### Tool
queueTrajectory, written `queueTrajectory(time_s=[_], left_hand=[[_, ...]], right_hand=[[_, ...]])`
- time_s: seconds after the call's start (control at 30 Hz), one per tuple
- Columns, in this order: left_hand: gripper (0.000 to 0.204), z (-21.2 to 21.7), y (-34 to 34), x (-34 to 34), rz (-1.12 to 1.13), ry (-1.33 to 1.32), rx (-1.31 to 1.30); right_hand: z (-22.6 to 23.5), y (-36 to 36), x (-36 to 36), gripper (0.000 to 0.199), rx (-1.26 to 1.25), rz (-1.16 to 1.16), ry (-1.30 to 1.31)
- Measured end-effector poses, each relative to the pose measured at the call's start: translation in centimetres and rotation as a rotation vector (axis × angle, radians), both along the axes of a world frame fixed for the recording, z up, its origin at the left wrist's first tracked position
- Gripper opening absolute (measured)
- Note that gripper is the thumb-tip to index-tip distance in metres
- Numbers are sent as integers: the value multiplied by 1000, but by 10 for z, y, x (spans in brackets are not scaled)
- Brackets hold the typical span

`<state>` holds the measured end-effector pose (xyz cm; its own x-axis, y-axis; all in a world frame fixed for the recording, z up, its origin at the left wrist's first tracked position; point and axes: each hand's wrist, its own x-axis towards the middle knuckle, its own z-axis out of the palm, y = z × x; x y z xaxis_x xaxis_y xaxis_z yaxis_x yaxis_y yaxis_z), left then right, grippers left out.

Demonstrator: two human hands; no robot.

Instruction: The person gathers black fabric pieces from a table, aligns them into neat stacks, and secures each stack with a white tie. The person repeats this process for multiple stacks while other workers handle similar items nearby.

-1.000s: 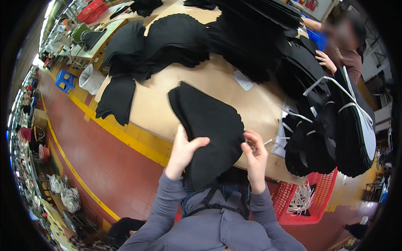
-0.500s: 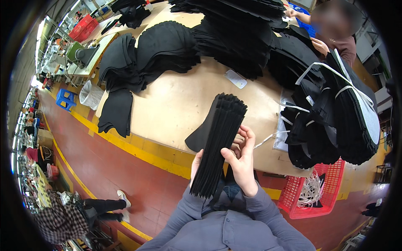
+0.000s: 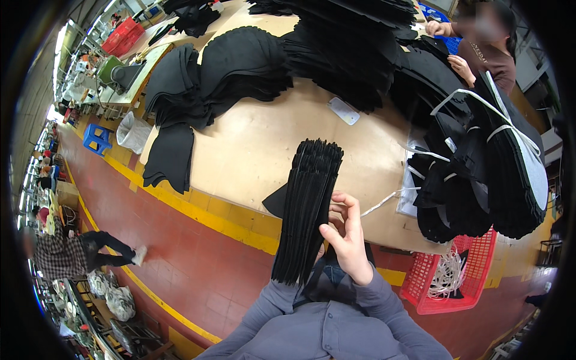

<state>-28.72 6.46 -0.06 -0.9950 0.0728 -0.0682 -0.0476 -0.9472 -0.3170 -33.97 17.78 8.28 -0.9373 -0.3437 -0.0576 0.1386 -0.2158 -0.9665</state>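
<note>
In front of me a thick stack of black cut fabric pieces (image 3: pixel 306 210) is held up on edge, its many layers facing me. One corner of a piece (image 3: pixel 276 201) sticks out at its left side. My right hand (image 3: pixel 349 243) is at the stack's right edge, with thumb and curled fingers against it. My left sleeve (image 3: pixel 273 300) runs up behind the bottom of the stack, and the stack hides the left hand and its fingers. Beyond lies the tan tabletop (image 3: pixel 252 150).
Piles of black pieces (image 3: pixel 246 66) line the table's far side. White-tied bundles (image 3: pixel 510 162) stand at the right, above a red basket (image 3: pixel 414 288) of white strips. A white card (image 3: pixel 344 111) lies on the table. A co-worker (image 3: pixel 489 54) stands far right; another person (image 3: pixel 66 255) walks at left.
The stack has turned more upright and squarer to me, and its protruding piece shows less. My left hand, partly visible before, is now behind the stack. The person at left has moved farther away.
</note>
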Motion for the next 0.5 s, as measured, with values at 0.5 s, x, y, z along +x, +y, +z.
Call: queueTrajectory(time_s=[0.5], left_hand=[[53,-25,17,-4,-149,-185,-111]], right_hand=[[7,18,-5,72,-11,-73,-53]])
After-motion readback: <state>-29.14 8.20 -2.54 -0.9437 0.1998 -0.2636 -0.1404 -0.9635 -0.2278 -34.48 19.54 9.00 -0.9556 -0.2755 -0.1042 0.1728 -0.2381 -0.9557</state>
